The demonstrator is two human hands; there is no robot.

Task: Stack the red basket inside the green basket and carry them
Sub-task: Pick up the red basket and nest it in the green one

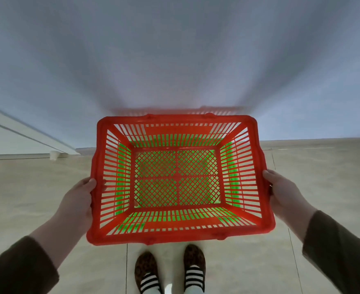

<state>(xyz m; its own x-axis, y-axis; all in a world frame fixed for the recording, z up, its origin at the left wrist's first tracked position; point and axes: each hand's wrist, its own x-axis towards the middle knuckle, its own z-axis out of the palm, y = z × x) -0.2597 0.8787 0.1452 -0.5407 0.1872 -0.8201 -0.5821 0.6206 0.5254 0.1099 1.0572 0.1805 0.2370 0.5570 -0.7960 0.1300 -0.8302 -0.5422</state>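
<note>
The red basket (181, 234) is a slatted plastic crate held level in mid-air in front of me. It sits nested inside the green basket (121, 183), whose green walls and floor show only through the red slats. My left hand (79, 200) grips the left rim, thumb on top. On the opposite side my right hand (281, 192) grips the right rim. Both hands are shut on the stacked pair. The outside of the green one is hidden.
A plain white wall (175, 60) stands close ahead, almost touching the far rim. Beige floor tiles (37, 187) lie below, with my two feet (170, 270) under the baskets. A white ledge or door frame (26, 134) runs along the left.
</note>
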